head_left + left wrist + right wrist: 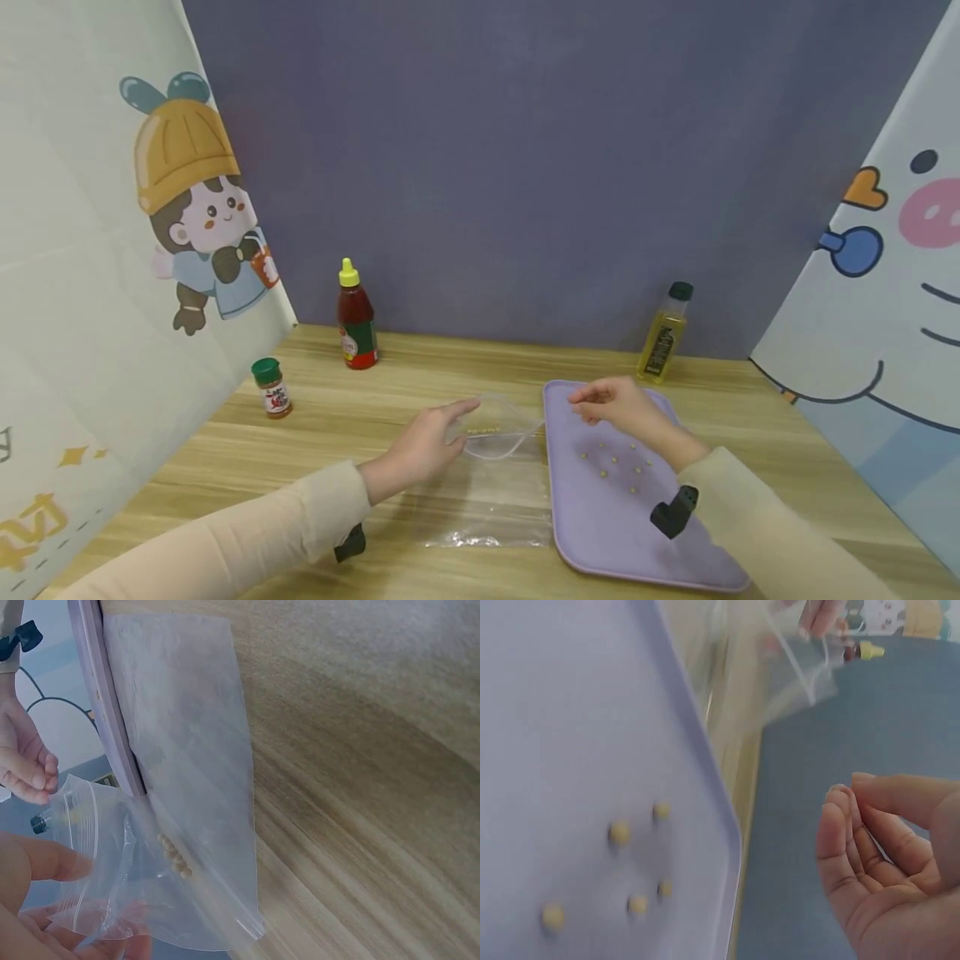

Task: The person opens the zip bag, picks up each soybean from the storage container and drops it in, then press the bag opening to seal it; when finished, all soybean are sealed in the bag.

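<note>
My left hand (429, 446) holds the mouth of a clear zip-lock bag (187, 712), thumb on one side and fingers showing through the plastic. The bag's mouth is raised and gapes; its lower part lies flat on the table. Several pale round beans (175, 856) sit in a row inside. My right hand (618, 408) hovers over the far part of a lilac tray (558, 483), right of the bag. In the right wrist view its thumb and curled index finger meet at the tips; whether something small is between them is hidden. Several yellowish beans (619, 832) lie scattered on the tray.
A red sauce bottle with a yellow cap (357, 325) stands at the back left, a green-lidded spice jar (273, 392) nearer on the left. An oil bottle (663, 342) stands behind the tray. Printed panels flank the wooden table (300, 533), with a dark backdrop behind.
</note>
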Demonstrator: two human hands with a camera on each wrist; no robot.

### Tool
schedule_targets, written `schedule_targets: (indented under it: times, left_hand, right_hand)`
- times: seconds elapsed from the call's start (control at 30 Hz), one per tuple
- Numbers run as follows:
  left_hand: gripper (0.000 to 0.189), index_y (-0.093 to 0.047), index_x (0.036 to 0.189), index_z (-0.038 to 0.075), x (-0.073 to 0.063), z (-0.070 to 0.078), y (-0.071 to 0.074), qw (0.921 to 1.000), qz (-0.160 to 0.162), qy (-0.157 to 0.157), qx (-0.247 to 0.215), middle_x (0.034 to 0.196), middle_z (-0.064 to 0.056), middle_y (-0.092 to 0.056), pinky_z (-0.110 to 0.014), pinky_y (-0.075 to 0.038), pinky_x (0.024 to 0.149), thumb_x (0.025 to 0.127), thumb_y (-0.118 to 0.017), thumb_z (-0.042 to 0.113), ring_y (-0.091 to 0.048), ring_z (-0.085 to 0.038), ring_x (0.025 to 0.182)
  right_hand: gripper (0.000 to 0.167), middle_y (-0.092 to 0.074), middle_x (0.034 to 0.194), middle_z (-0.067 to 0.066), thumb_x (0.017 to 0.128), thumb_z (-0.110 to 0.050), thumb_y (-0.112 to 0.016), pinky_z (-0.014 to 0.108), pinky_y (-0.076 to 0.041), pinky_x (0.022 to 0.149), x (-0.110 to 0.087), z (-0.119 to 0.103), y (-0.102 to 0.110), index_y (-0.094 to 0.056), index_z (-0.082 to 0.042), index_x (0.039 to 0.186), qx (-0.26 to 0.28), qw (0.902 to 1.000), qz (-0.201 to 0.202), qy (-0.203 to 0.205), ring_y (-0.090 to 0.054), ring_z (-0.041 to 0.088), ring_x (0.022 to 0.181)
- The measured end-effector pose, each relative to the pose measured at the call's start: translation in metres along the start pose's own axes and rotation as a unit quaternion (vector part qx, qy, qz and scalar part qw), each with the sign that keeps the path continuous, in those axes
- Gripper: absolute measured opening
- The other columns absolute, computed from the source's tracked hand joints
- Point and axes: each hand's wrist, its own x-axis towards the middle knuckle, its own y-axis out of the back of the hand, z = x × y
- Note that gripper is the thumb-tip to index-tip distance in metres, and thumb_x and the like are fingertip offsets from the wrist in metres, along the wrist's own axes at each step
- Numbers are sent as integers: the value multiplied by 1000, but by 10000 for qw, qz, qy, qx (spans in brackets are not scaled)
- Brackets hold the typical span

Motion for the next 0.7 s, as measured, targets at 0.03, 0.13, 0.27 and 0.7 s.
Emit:
schedule_targets:
  times: [0.03, 0.13, 0.27, 0.7]
  left_hand:
    - [60, -48, 141, 8, 0, 0, 0, 10000, 3, 12, 0, 139, -18, -55, -22, -44, 43, 85, -65, -1, -66, -34, 100]
    - [59, -48, 141, 8, 0, -1, 0, 10000, 2, 33, 35, 138, -18, -55, -20, -42, 41, 85, -65, 0, -67, -30, 84]
    - [59, -48, 142, 10, 1, 0, 0, 9999, -49, 100, 66, 138, -18, -55, -17, -40, 39, 86, -65, 1, -52, -14, 52]
    - [60, -48, 142, 9, -1, 0, 2, 9998, -94, 161, -13, 138, -21, -54, -16, -39, 38, 85, -64, -1, -37, -5, 41]
  right_hand:
    - [28, -70, 104, 25, 91, -12, -66, 38, -58, 73, 0, 3, 3, -67, 8, 110, -21, 10000, -49, 20, -68, 23, 80]
    - [29, -71, 102, 23, 90, -11, -67, 36, -58, 72, 0, 12, 11, -66, 9, 110, -227, 9997, -90, 18, -67, 18, 79]
    - [28, -72, 91, 14, 89, -12, -68, 32, -56, 68, 0, 26, 22, -67, 9, 108, -602, 9980, -154, -150, -61, 11, 72]
    - [22, -71, 86, 12, 85, -8, -68, 24, -49, 58, -16, 63, 40, -68, 10, 99, -1323, 9889, -49, -671, -57, 11, 68]
